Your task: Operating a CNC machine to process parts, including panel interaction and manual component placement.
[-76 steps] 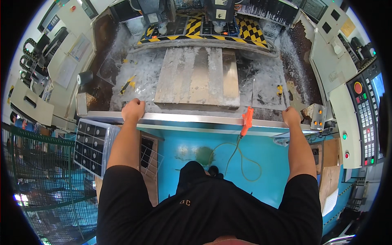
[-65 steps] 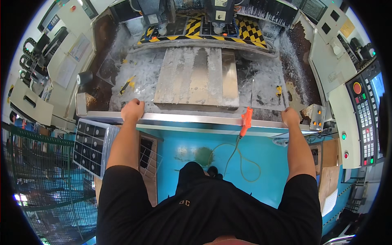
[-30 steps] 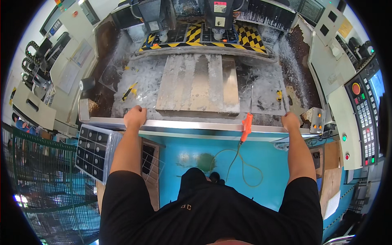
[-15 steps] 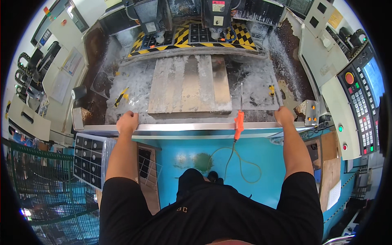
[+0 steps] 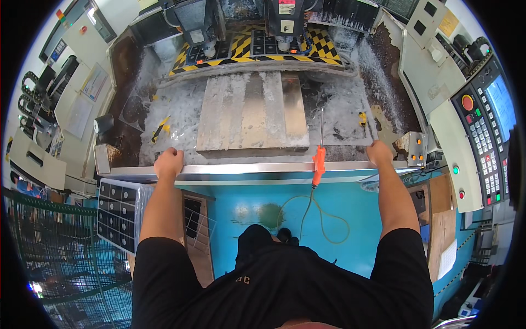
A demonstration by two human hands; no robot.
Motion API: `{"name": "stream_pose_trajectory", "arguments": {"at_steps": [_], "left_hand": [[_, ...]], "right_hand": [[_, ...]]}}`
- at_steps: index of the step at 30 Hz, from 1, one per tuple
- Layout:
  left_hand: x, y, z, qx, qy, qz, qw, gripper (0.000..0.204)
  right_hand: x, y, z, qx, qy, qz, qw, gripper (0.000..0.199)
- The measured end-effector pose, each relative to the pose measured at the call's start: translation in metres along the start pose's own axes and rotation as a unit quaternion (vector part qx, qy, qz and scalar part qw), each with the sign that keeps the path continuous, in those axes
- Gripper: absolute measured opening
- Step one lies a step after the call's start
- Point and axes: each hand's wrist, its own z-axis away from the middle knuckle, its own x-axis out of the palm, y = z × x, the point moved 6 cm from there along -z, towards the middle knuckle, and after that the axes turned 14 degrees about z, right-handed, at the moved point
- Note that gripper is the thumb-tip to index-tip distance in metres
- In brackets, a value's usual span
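Both of my arms reach forward to the silver front rail (image 5: pixel 246 168) of a machine bed. My left hand (image 5: pixel 169 163) is closed over the rail's left part, fingers curled. Toward the rail's right end my right hand (image 5: pixel 378 153) grips it in a similar way, its fingertips partly hidden. Between the hands, nearer the right one, an orange air blow gun (image 5: pixel 318 163) rests across the rail. Its thin metal nozzle points into the bed, and its hose (image 5: pixel 347 230) hangs in a loop. Behind the rail lies a thick metal block (image 5: pixel 246 118) with whitish streaks.
Two machine spindles (image 5: pixel 284 41) stand over a yellow-and-black striped platform (image 5: pixel 241 46) holding dark panels. At right is a control panel (image 5: pixel 490 142) with buttons and a screen; a small button box (image 5: pixel 417 149) sits nearer. Below left stands a rack of black squares (image 5: pixel 118 211).
The whole view has shifted very slightly. Both hands keep their places on the rail, and the blow gun stays where it was.
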Motion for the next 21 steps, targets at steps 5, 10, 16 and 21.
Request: {"name": "stream_pose_trajectory", "arguments": {"at_steps": [5, 10, 16, 21], "left_hand": [[0.0002, 0.0007, -0.0001, 0.0, -0.001, 0.0, 1.0, 0.044], [0.0006, -0.0018, -0.0008, -0.002, -0.002, -0.001, 1.0, 0.044], [0.0006, -0.0006, -0.0001, -0.003, -0.003, -0.002, 1.0, 0.044], [0.0011, -0.0018, -0.0017, -0.002, -0.002, 0.001, 1.0, 0.043]], "right_hand": [[-0.0023, -0.0003, 0.0022, -0.001, -0.001, -0.002, 1.0, 0.032], [-0.0097, -0.0047, 0.0081, 0.002, -0.038, 0.005, 0.999, 0.038], [-0.0066, -0.0027, 0.0055, 0.004, -0.044, 0.003, 0.999, 0.039], [-0.004, -0.0018, 0.0051, 0.002, -0.026, 0.003, 1.0, 0.036]]}}
